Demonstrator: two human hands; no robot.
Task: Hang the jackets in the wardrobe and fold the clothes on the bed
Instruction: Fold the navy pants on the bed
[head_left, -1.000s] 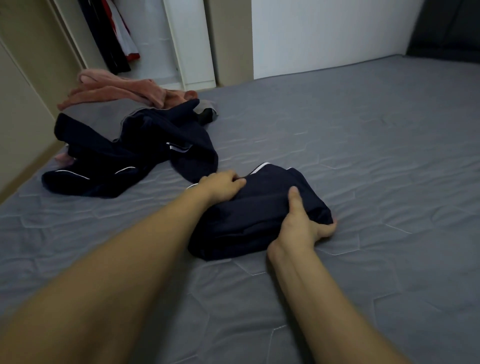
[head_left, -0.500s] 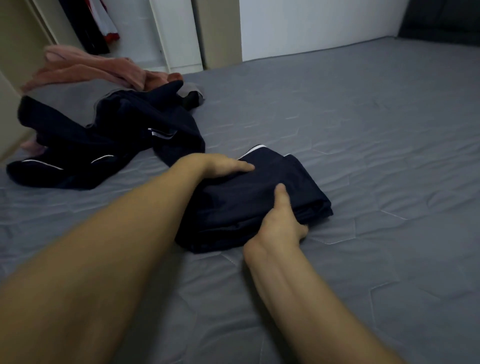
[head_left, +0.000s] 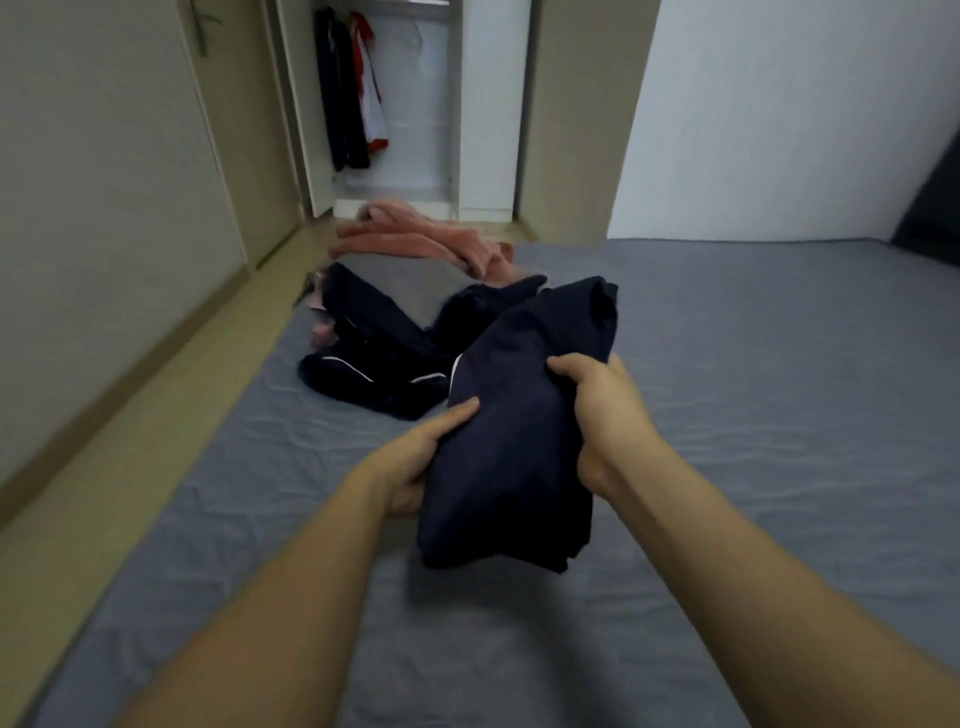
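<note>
Bed (head_left: 753, 415) lies open rightward; clothes pile (head_left: 379, 358) blocks the left.

Both my forearms are bare from the lower edge of the frame up to the wrists, with no sleeve showing on either one. My left hand (head_left: 415, 462), just left of centre, and my right hand (head_left: 602, 410), just right of centre, are bare too: I see no glove, ring, watch or band. My nails are short and plain.
</note>
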